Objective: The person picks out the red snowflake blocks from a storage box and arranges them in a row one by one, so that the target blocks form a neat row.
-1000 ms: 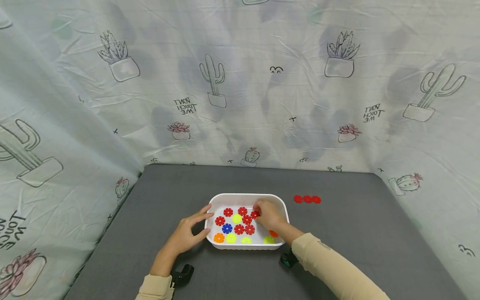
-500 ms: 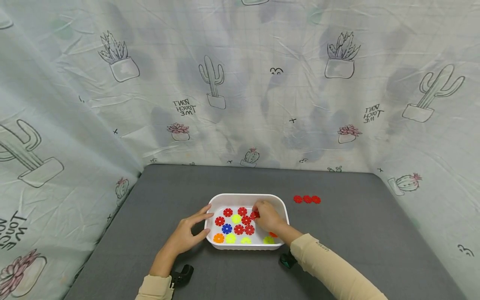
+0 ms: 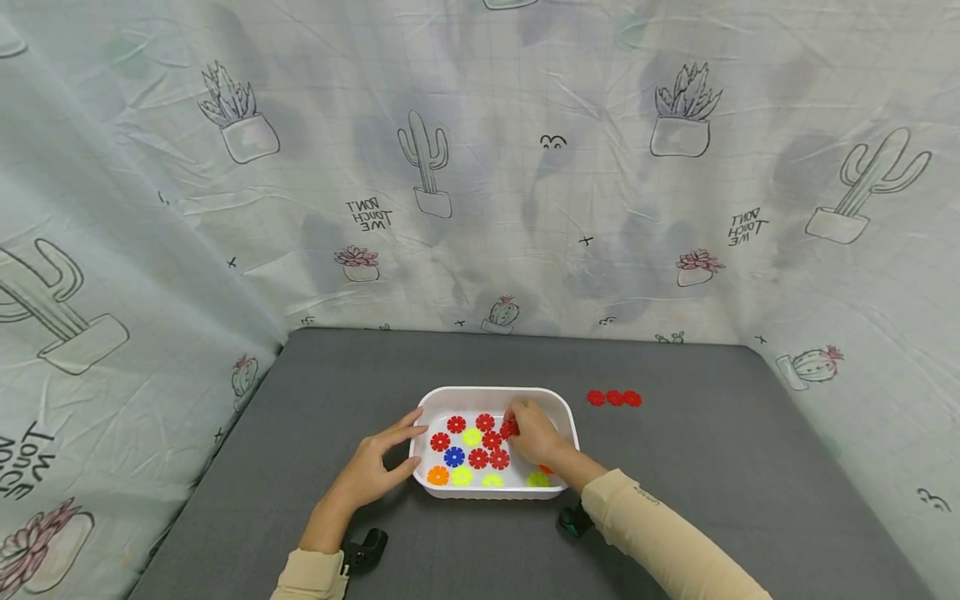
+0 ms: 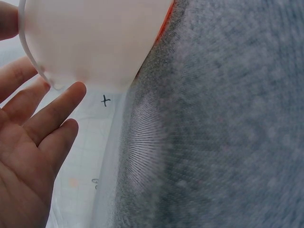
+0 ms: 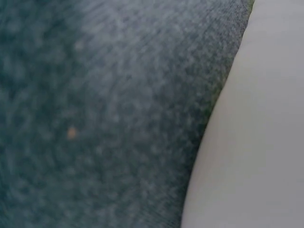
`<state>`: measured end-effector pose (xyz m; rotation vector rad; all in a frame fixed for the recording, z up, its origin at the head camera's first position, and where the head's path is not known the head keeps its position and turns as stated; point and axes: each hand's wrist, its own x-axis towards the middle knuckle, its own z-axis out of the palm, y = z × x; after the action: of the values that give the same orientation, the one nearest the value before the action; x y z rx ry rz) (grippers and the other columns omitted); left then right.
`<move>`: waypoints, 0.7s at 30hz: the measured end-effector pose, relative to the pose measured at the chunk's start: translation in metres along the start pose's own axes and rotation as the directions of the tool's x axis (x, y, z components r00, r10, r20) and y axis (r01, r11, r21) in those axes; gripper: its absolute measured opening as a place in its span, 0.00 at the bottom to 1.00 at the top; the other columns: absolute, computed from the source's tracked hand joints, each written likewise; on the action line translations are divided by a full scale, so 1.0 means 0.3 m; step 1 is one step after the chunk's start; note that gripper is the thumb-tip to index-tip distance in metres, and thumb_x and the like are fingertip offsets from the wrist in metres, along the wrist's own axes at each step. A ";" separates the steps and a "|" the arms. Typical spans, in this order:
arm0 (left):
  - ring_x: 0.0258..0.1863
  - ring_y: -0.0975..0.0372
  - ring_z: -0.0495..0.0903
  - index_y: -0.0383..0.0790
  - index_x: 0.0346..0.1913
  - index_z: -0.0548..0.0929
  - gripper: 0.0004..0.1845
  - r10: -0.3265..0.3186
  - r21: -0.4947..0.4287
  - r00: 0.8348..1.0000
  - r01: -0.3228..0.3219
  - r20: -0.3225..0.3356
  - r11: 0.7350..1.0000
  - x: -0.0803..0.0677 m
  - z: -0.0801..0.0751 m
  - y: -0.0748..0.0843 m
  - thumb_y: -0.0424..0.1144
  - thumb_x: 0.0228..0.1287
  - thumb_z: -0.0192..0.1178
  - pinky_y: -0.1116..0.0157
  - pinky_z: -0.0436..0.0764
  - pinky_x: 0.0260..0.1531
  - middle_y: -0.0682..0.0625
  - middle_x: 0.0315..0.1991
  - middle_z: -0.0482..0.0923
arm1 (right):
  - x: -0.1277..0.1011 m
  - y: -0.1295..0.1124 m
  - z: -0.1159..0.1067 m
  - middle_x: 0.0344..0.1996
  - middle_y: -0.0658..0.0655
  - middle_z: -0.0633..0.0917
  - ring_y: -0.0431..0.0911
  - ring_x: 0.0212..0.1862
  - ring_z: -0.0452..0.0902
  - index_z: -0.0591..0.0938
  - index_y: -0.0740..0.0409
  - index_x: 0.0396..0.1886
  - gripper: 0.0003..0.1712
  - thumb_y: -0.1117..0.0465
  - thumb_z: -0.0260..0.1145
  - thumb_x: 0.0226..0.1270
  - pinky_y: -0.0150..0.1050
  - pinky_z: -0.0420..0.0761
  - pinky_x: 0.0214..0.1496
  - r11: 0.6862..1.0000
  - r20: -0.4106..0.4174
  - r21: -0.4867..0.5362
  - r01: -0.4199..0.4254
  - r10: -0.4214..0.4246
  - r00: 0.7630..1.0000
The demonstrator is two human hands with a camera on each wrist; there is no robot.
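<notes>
A white plastic tray holds notched plastic discs in red, yellow, blue and orange. My left hand is at the tray's left end, its fingers spread and fairly straight against the rim and outer wall. The left wrist view shows that hand's fingertips right at the translucent wall. Inside the tray, toward the right, my right hand pinches a red notched disc, partly covered by the fingers. A blue disc and several red ones lie to its left. The right wrist view shows only the tray's outer wall and dark cloth.
Three red discs lie in a row on the grey-covered table, beyond the tray's right end. Patterned cloth hangs behind the table and along both sides. An orange disc sits partly under the right wrist.
My right hand shifts very slightly left, still pinching the red disc. The left hand and the tray stay where they were.
</notes>
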<state>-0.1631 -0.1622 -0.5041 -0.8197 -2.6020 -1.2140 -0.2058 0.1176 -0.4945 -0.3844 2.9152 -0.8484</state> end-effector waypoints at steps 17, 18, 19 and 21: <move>0.61 0.57 0.67 0.42 0.55 0.76 0.23 0.014 0.002 1.000 -0.014 0.004 1.000 0.004 0.002 -0.008 0.40 0.54 0.62 0.47 0.69 0.54 0.52 0.64 0.64 | 0.009 0.007 -0.019 0.35 0.57 0.78 0.46 0.36 0.75 0.78 0.64 0.41 0.17 0.73 0.65 0.47 0.39 0.79 0.40 0.986 -0.043 0.163 0.025 -0.019 0.999; 0.61 0.57 0.67 0.42 0.55 0.76 0.23 0.012 0.004 1.000 -0.012 0.004 1.000 0.004 0.002 -0.009 0.40 0.54 0.62 0.47 0.69 0.54 0.53 0.64 0.64 | 0.009 0.008 -0.020 0.35 0.57 0.79 0.46 0.37 0.75 0.78 0.64 0.41 0.17 0.73 0.65 0.47 0.39 0.79 0.40 0.985 -0.045 0.168 0.026 -0.019 0.999; 0.61 0.57 0.67 0.42 0.55 0.76 0.23 0.014 -0.002 1.000 -0.014 0.003 1.000 0.004 0.002 -0.009 0.39 0.54 0.62 0.47 0.69 0.54 0.52 0.64 0.64 | 0.009 0.009 -0.020 0.36 0.57 0.79 0.46 0.37 0.75 0.79 0.64 0.41 0.17 0.73 0.65 0.48 0.39 0.79 0.40 0.984 -0.045 0.177 0.023 -0.015 0.999; 0.61 0.56 0.67 0.42 0.55 0.76 0.23 0.016 -0.004 1.000 -0.016 0.003 1.000 0.003 0.002 -0.009 0.39 0.54 0.62 0.47 0.69 0.53 0.52 0.64 0.64 | 0.011 0.012 -0.019 0.37 0.56 0.79 0.45 0.38 0.75 0.79 0.63 0.42 0.17 0.72 0.64 0.48 0.39 0.79 0.41 0.981 -0.045 0.192 0.022 -0.014 0.999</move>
<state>-0.1653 -0.1627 -0.5061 -0.8423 -2.5904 -1.2156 -0.2106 0.1226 -0.4918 -0.3812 2.8370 -1.1436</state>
